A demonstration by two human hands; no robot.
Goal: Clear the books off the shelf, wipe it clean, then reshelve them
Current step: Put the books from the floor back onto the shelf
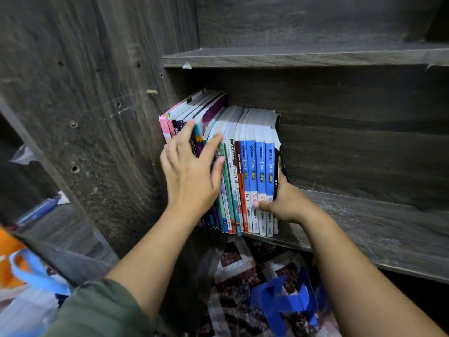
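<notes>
A row of upright books (252, 171) stands at the left end of a dark wooden shelf (379, 229), leaning slightly left against the side panel. Several have blue spines; pink and purple ones stand at the far left. My left hand (192, 176) lies flat with fingers spread over the spines of the left books. My right hand (284, 203) wraps around the right end of the row, thumb on the blue spines, fingers hidden behind the last black book.
The shelf above (303, 57) overhangs the books. The tall side panel (102, 132) stands to the left. A patterned rug (245, 271) with a blue cloth (281, 302) lies below the shelf. An orange and blue bag (17, 266) sits at the lower left.
</notes>
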